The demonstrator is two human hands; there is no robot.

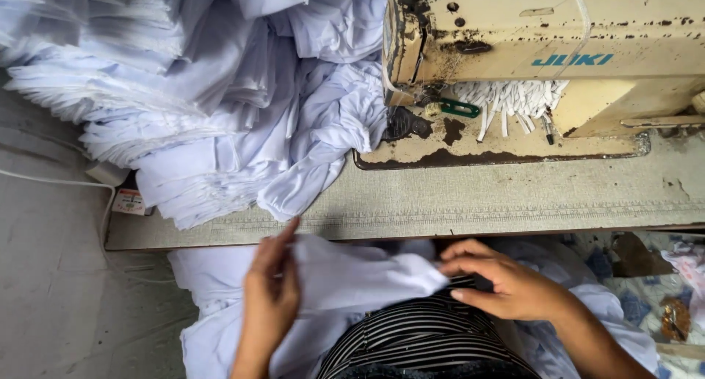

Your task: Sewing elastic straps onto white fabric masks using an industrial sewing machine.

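Observation:
A white cloth piece lies across my lap, below the table's front edge. My left hand grips its left side, fingers pointing up toward the table. My right hand pinches the cloth's right corner between thumb and fingers. More white fabric hangs beneath my hands over a striped garment.
A worn cream sewing machine stands at the back right on a grey table. A large heap of white cloth pieces fills the left of the table. Green-handled snips and white strips lie on the machine bed. Concrete floor is at the left.

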